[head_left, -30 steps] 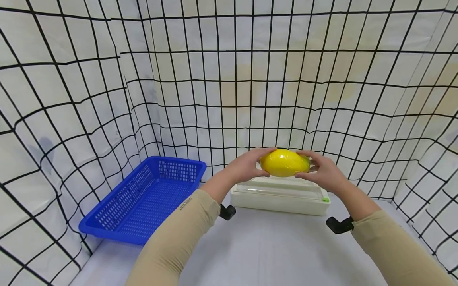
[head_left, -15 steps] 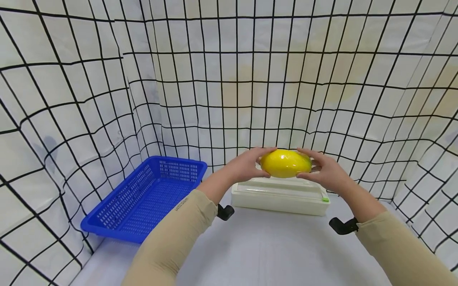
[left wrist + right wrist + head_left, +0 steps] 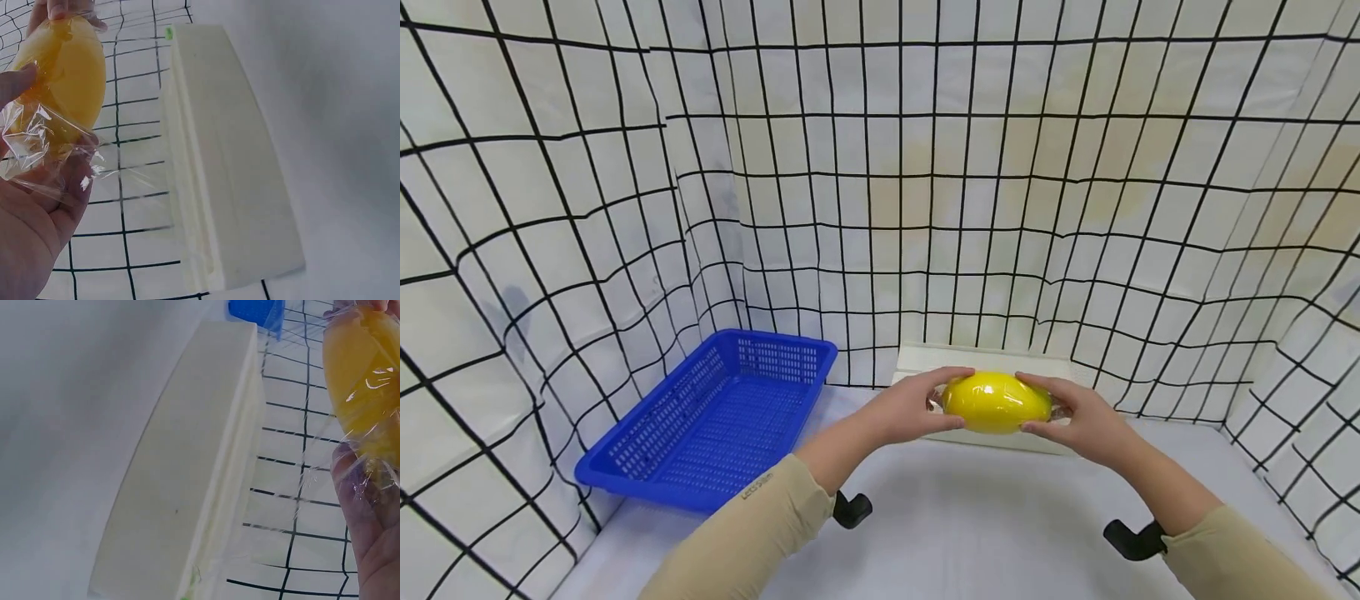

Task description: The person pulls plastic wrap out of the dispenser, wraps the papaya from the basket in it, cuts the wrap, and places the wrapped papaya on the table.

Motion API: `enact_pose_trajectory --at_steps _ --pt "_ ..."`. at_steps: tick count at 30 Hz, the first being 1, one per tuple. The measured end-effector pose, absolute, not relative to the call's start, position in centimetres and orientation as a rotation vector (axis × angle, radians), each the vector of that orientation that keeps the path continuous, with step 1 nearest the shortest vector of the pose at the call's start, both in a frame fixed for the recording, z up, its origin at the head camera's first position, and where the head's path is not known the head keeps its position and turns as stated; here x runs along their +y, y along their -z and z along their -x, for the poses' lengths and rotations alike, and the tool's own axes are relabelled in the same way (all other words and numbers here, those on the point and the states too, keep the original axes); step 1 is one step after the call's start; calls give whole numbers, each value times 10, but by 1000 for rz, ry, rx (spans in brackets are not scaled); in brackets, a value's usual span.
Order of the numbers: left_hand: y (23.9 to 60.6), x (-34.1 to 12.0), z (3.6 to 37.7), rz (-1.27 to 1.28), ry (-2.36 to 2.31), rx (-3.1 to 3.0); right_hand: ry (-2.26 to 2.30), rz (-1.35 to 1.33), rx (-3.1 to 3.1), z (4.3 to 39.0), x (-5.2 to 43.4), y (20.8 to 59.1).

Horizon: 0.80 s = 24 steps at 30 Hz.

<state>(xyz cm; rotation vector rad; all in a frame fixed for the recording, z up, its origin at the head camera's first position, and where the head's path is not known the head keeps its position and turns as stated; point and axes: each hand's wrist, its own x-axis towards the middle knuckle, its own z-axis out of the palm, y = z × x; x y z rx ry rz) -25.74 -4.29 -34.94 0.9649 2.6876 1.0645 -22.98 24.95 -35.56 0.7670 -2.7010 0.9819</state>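
A glossy yellow mango [image 3: 996,402] with a greenish right end lies sideways between both hands, in front of the white box in the head view. My left hand [image 3: 904,407] grips its left end, thumb below and fingers above. My right hand [image 3: 1084,418] holds the other end the same way. Clear cling film [image 3: 37,137] wraps the mango and bunches at its ends in both wrist views. Behind and below is a long white cling film dispenser [image 3: 231,162], partly hidden by the hands in the head view. A faint clear sheet shows near the dispenser.
A blue perforated plastic basket [image 3: 722,408] stands on the left of the white table [image 3: 970,517]. White walls with a black grid [image 3: 910,200] enclose the back and sides. Black wrist mounts [image 3: 853,510] stick out below the forearms.
Both hands have come down and slightly nearer with the mango, keeping their grip. The mango now covers the dispenser's front, and the dispenser's back part shows above it.
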Motion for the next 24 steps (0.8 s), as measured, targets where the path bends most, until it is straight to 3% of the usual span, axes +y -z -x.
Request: enact_pose_trajectory --at_steps 8,18,24 --pt "380 -31 236 -930 -943 2860 -1066 -762 -2701 221 248 378" --pt "390 -27 240 -867 -982 2860 -1208 -758 -2742 223 251 386" --pt "390 -26 246 -870 -1076 2782 -1056 -651 -2709 217 255 379"
